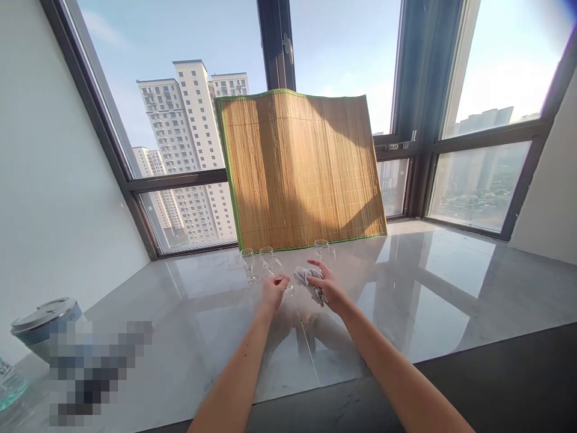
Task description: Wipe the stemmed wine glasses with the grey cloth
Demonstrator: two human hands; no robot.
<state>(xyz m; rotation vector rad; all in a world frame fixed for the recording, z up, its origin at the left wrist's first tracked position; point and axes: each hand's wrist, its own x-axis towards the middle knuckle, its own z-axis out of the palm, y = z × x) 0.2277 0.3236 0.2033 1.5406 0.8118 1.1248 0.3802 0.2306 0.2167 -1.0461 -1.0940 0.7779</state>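
Observation:
My left hand [273, 291] is closed around a small clear stemmed glass [285, 284], held just above the glossy grey counter [442, 288]. Close to its right, my right hand [325, 284] holds a crumpled grey cloth [310, 281], with the index finger stretched out over it. Two more stemmed glasses [249, 264] [267, 258] stand on the counter just behind my left hand. Another pair of clear glasses [323, 249] stands behind my right hand.
A bamboo mat [300, 168] with green edging leans upright against the window behind the glasses. A lidded grey container [42, 325] sits at the counter's left end beside a blurred patch. A dark strip [518, 373] runs along the near right edge.

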